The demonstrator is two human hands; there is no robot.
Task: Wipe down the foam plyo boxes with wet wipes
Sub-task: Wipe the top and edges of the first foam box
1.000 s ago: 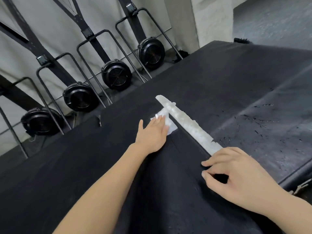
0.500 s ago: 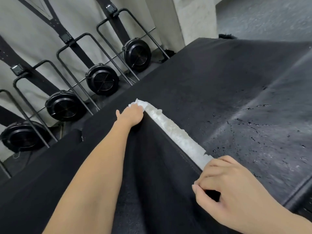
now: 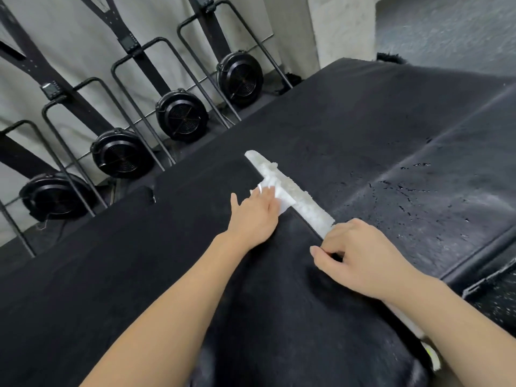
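Flat-fingered, the left hand (image 3: 255, 216) presses a wet wipe (image 3: 280, 198) on the plyo box (image 3: 363, 129); right hand (image 3: 360, 258) seemingly pinches its flap (image 3: 279, 275).

Left hand (image 3: 255, 216) flat, right hand (image 3: 360, 256) fingers pinched

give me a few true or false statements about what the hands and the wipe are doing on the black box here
1. The left hand presses a white wet wipe flat on the black foam box. True.
2. The right hand lies flat and open. False: its fingers are curled, pinching at the flap's edge by the white fuzzy strip.
3. The wipe lies beside the strip. True.
4. Three round black fan wheels stand along the wall. False: four show.
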